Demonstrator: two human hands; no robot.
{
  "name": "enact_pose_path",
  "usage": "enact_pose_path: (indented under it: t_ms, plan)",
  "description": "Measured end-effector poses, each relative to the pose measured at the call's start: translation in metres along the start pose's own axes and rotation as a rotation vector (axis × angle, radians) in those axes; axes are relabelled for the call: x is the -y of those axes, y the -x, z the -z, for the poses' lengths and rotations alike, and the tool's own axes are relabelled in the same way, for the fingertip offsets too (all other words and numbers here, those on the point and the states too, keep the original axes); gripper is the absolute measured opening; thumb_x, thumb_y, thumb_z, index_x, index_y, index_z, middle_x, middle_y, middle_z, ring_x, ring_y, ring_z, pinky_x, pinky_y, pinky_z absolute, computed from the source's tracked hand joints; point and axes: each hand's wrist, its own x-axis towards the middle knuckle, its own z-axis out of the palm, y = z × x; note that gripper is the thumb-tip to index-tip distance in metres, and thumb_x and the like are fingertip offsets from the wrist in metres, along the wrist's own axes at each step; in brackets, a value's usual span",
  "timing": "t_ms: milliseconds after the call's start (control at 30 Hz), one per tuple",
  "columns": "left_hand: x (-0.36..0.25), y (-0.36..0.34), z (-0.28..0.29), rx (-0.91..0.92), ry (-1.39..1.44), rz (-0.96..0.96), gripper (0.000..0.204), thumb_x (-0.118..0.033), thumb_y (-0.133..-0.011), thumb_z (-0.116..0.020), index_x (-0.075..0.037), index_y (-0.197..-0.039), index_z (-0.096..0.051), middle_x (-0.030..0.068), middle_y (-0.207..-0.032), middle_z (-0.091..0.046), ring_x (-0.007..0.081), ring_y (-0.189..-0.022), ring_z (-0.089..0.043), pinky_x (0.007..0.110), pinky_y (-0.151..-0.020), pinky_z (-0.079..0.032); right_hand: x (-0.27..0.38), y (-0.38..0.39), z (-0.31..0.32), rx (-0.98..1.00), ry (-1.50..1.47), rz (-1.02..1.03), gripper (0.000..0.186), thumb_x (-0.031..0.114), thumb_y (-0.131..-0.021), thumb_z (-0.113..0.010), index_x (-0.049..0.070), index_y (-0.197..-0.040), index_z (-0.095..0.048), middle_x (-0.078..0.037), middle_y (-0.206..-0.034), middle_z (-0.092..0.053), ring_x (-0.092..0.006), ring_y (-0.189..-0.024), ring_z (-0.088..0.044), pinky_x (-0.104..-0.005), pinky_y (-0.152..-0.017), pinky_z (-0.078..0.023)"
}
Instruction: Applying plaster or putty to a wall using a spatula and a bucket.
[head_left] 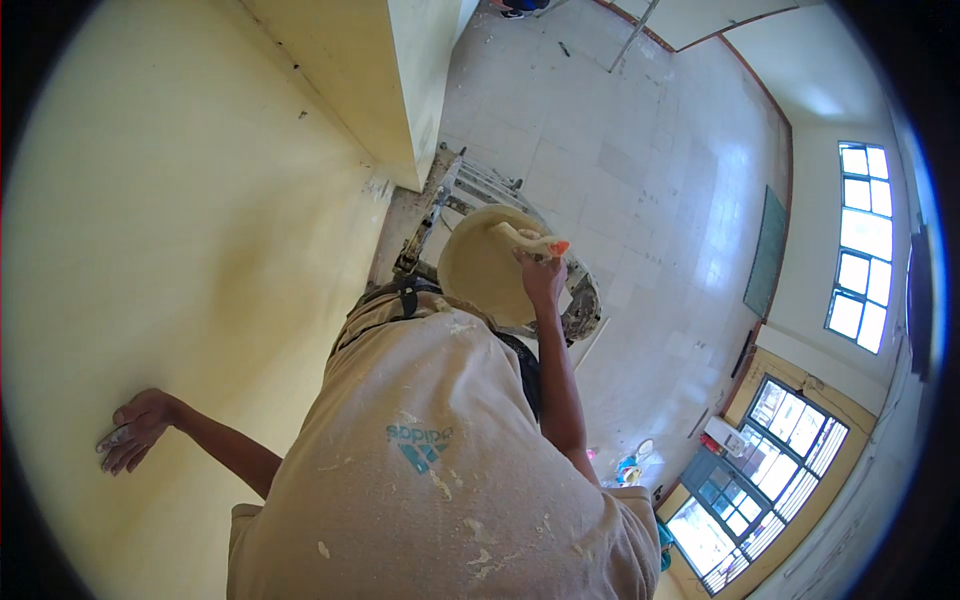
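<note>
My left hand (135,430) is at the yellow wall (150,250) at the left, fingers apart with whitish smears on them; whether it touches the surface is hard to tell. My right hand (543,273) grips a cream-coated tool (513,234) with an orange end, its exact kind unclear, over a wide round cream bucket (475,290). The tool's far part is over the bucket's interior. Below my body, the bucket rests among the parts of a paint-splattered metal ladder or scaffold (470,180).
A yellow corner column (400,90) juts out at upper left. The tiled floor (640,200) lies far below, with metal poles (630,40) at the top. A green board (765,250), windows (865,210) and a white box-like unit (725,435) are at the right.
</note>
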Motion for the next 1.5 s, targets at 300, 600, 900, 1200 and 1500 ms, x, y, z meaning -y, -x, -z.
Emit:
enact_pose_path:
  t_ms: [300,600,900,1200,1500]
  plan:
    - [-0.005,0.000,-0.005,-0.034,0.001,0.000,0.054,-0.038,-0.087,-0.017,-0.007,-0.130,-0.011,0.0203,-0.134,-0.003,0.0399,-0.122,-0.004,0.054,-0.095,-0.004,0.003,0.000,0.004,0.033,0.008,-0.075,0.032,0.021,-0.058,-0.069,0.007,-0.086,-0.060,-0.005,-0.070,-0.057,-0.0172,-0.063,-0.052,-0.0305,-0.058,-0.040]
    - [-0.002,-0.001,-0.007,-0.057,0.021,0.016,0.051,-0.037,-0.087,-0.017,-0.010,-0.130,-0.015,0.0201,-0.134,-0.004,0.0390,-0.122,-0.006,0.053,-0.095,-0.004,0.008,0.004,0.021,0.050,-0.206,-0.163,0.032,0.017,-0.062,-0.068,0.001,-0.088,-0.059,-0.005,-0.072,-0.059,-0.0112,-0.062,-0.052,-0.0266,-0.059,-0.039]
    - [0.006,-0.002,-0.012,-0.060,-0.017,0.052,0.049,-0.034,-0.088,-0.018,-0.007,-0.129,-0.019,0.0153,-0.135,-0.005,0.0307,-0.125,-0.004,0.046,-0.098,-0.002,-0.002,0.009,0.030,-0.044,-0.314,-0.077,0.023,0.017,-0.065,-0.066,-0.002,-0.075,-0.059,-0.008,-0.073,-0.060,-0.0181,-0.067,-0.055,-0.0301,-0.067,-0.041]
    - [0.018,-0.001,-0.020,-0.117,-0.047,0.085,0.053,-0.038,-0.086,-0.021,-0.002,-0.125,-0.028,0.0225,-0.131,-0.015,0.0370,-0.122,-0.012,0.049,-0.097,-0.006,0.037,0.015,0.061,-0.078,-0.570,-0.067,0.031,0.014,-0.067,-0.063,-0.006,-0.089,-0.055,-0.008,-0.080,-0.057,-0.0144,-0.073,-0.053,-0.0250,-0.061,-0.042]
    - [0.009,0.004,-0.029,-0.114,-0.080,0.211,0.053,-0.037,-0.085,-0.023,-0.003,-0.126,-0.026,0.0235,-0.131,-0.015,0.0397,-0.121,-0.013,0.050,-0.096,-0.008,0.262,-0.026,0.115,-0.110,-0.715,0.576,0.027,0.005,-0.064,-0.062,-0.004,-0.088,-0.053,-0.009,-0.084,-0.053,-0.0156,-0.078,-0.049,-0.0282,-0.073,-0.040]
